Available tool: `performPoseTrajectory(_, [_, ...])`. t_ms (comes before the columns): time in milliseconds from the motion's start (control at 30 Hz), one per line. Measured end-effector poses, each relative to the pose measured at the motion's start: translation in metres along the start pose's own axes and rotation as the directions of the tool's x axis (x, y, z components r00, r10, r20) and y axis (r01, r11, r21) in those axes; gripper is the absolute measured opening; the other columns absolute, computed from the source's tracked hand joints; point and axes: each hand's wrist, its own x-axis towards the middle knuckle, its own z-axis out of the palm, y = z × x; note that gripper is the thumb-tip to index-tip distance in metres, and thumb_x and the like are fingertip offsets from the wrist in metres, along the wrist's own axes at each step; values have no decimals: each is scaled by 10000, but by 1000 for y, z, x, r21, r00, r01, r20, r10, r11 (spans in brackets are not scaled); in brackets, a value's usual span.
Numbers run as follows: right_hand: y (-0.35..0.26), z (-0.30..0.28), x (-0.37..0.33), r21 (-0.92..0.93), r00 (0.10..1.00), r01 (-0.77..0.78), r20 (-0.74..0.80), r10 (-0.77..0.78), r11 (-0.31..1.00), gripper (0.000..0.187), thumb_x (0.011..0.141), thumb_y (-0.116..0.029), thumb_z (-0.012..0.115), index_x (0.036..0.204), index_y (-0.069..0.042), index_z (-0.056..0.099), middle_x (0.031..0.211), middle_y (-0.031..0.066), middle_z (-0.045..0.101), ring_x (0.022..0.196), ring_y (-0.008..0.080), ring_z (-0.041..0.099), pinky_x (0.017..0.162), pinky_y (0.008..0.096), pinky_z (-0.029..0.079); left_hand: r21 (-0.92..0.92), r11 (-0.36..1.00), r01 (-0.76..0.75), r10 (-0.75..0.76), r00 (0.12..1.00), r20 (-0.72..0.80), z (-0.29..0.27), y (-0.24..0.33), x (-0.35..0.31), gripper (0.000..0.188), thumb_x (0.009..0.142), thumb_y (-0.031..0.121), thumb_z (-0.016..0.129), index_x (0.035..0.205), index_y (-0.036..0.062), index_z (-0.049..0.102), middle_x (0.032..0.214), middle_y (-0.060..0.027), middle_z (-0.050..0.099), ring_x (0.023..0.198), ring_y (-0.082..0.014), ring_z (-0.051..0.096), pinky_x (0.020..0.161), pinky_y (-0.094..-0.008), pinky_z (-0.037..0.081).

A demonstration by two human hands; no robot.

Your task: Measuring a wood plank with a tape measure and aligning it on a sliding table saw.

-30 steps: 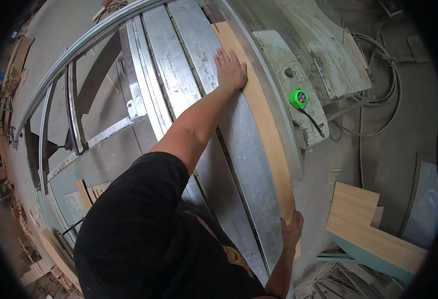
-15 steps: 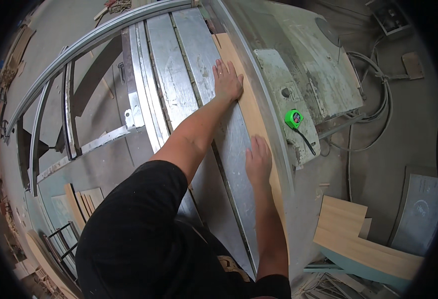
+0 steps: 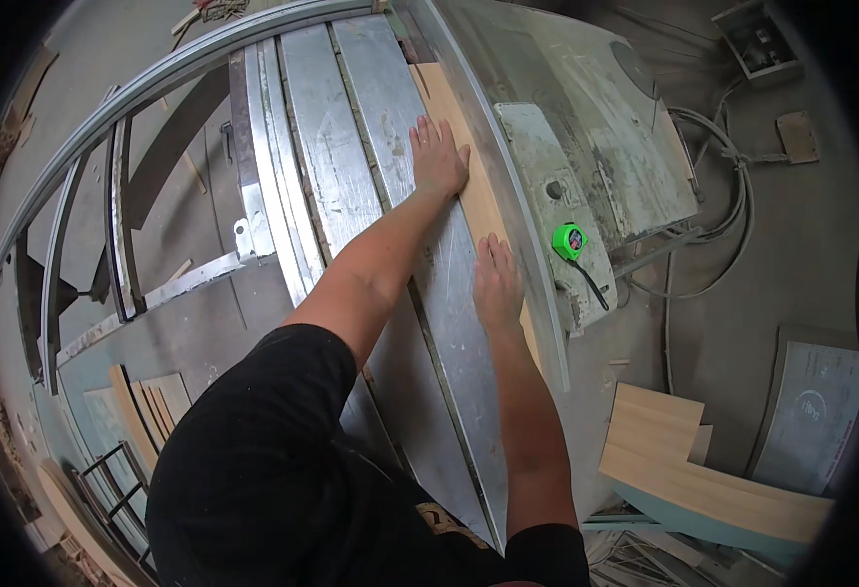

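Observation:
A long, narrow light-wood board [image 3: 478,186] lies along the tall metal fence [image 3: 517,186] on a grooved metal machine table [image 3: 336,147]. My left hand [image 3: 437,161] rests flat across the board's left edge, fingers stretched forward and thumb out over the wood. Nearer to me, my right hand [image 3: 498,284] is laid on the board's left side, its fingers straight and close together. Neither hand grips anything. The right forearm hides part of the board's near end. A dark slit shows at the board's far end.
A green tape measure [image 3: 568,241] with a black strap sits on the worn surface right of the fence. A metal rail frame [image 3: 116,122] stands at left. Coiled cables [image 3: 742,186] and L-shaped wood panels [image 3: 654,421] are at right; wood strips [image 3: 151,406] lean at lower left.
My right hand has slid forward along the board, nearer to my left hand. The left hand keeps its place on the board's edge. The whole view has shifted slightly.

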Motion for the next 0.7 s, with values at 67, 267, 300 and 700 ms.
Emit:
performPoseTrajectory(67, [-4, 2, 4, 30, 1000, -5, -5, 5, 1000, 464, 937, -150, 687, 1383, -50, 609, 1459, 107, 583, 1344, 316, 543, 1104, 439, 456, 2, 1000, -2, 2, 1000, 6, -7, -5, -6, 751, 996, 410, 534, 1532, -81, 345, 1582, -377, 320, 1533, -478, 240, 1263, -577, 111])
performPoseTrajectory(267, [3, 9, 11, 2, 1000, -22, -6, 22, 1000, 459, 933, -152, 694, 1375, -54, 616, 1451, 103, 589, 1337, 320, 549, 1094, 438, 462, -221, 971, -91, 98, 995, 24, -30, 8, -104, 692, 957, 320, 603, 1472, -101, 415, 1555, -364, 375, 1513, -471, 291, 1256, -589, 147])
performPoseTrajectory(300, [4, 10, 13, 0, 1000, -24, -6, 24, 1000, 459, 933, -152, 694, 1375, -54, 616, 1451, 103, 589, 1337, 320, 549, 1094, 438, 462, -184, 973, -138, 143, 990, 11, -35, 3, -123, 677, 955, 318, 599, 1460, -102, 435, 1554, -355, 385, 1512, -461, 302, 1259, -585, 143])
performPoseTrajectory(700, [-2, 21, 44, 22, 999, 12, -30, -11, 1000, 454, 943, -190, 688, 1373, -71, 607, 1445, 94, 586, 1316, 312, 558, 1076, 438, 469, -277, 949, -149, 144, 989, -38, -53, 0, -137, 539, 915, 169, 590, 1404, -37, 490, 1522, -251, 481, 1489, -383, 387, 1258, -601, 159])
